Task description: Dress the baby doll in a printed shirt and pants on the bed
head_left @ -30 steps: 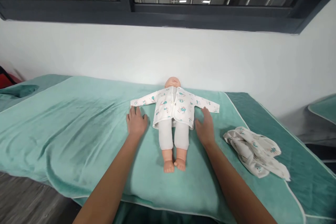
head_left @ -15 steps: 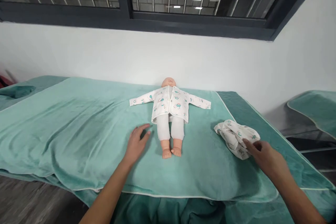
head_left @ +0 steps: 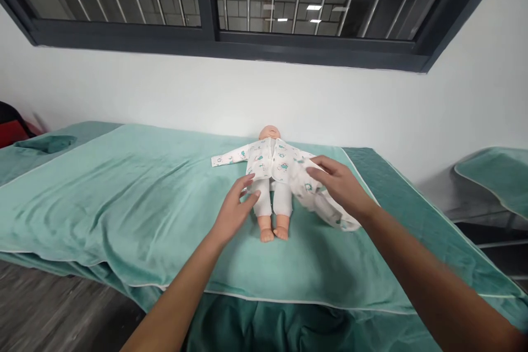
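A baby doll (head_left: pixel 266 226) lies on its back, its feet toward me. It wears a white printed jacket (head_left: pixel 259 160), arms spread, and white leggings (head_left: pixel 282 198). My right hand (head_left: pixel 340 184) pinches a loose, crumpled white baby garment (head_left: pixel 307 187) with the same kind of print. That garment hangs over the doll's side and hides part of the jacket and one sleeve; its exact cut cannot be made out. Beside the doll's other leg is my left hand (head_left: pixel 237 206), thumb and fingers apart, with nothing in it.
Underneath is a light green sheet (head_left: pixel 136 198) with white piping, over darker green bedding (head_left: pixel 412 209). A white wall (head_left: pixel 185 93) and a barred window (head_left: pixel 309 5) stand behind. A folded green cloth (head_left: pixel 47 143) lies far left, and another green-covered surface (head_left: pixel 495 176) is at right.
My right hand has carried the printed garment from the bed at right leftward to the doll's side. My left hand has shifted slightly up and right, closer to the doll's leg.
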{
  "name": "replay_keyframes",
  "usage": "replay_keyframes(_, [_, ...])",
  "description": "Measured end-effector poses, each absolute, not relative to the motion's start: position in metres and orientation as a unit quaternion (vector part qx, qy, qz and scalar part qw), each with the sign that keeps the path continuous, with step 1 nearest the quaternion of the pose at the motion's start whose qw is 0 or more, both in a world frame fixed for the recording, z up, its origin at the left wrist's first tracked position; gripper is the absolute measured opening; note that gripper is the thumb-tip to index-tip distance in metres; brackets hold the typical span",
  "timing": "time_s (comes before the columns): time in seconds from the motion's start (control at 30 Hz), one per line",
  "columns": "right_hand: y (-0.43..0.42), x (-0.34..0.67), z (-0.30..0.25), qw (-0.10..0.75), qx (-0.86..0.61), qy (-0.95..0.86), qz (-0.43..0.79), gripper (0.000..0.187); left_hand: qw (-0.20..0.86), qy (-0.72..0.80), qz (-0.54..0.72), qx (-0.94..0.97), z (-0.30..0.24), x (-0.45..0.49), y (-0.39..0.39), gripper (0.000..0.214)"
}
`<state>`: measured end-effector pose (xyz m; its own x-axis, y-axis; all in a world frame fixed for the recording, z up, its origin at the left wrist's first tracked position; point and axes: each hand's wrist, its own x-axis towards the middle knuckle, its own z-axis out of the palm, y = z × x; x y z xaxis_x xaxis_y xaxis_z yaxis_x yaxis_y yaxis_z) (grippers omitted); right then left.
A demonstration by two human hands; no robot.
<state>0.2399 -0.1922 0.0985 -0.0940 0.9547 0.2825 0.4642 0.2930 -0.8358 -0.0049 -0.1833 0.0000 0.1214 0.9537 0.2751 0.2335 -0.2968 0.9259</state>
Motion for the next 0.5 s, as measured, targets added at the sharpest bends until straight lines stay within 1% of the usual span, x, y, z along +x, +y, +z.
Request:
replay_keyframes(0.1, [-0.185, 0.207, 0.129, 0.403, -0.418, -0.737, 0.346, 0.024, 0.362, 0.372, 0.506, 0.688, 0.047, -0.003, -0.185, 0.064])
replay_keyframes(0.17, [-0.180, 0.191, 0.145, 0.400, -0.362, -0.762, 0.358, 0.023, 0.328, 0.326, 0.537, 0.705, 0.075, -0.001, -0.184, 0.065])
replay_keyframes(0.27, [-0.175, 0.174, 0.162, 0.423, -0.306, -0.776, 0.354, 0.023, 0.310, 0.294, 0.578, 0.695, 0.103, -0.003, -0.180, 0.045])
replay_keyframes(0.37, [-0.174, 0.165, 0.174, 0.440, -0.269, -0.774, 0.368, 0.029, 0.326, 0.290, 0.627, 0.645, 0.117, -0.007, -0.179, 0.025])
replay_keyframes(0.43, [-0.176, 0.161, 0.179, 0.452, -0.251, -0.772, 0.370, 0.033, 0.338, 0.289, 0.639, 0.627, 0.124, -0.011, -0.180, 0.022])
replay_keyframes(0.5, [-0.176, 0.158, 0.183, 0.472, -0.243, -0.765, 0.364, 0.035, 0.354, 0.285, 0.635, 0.624, 0.133, -0.014, -0.182, 0.025])
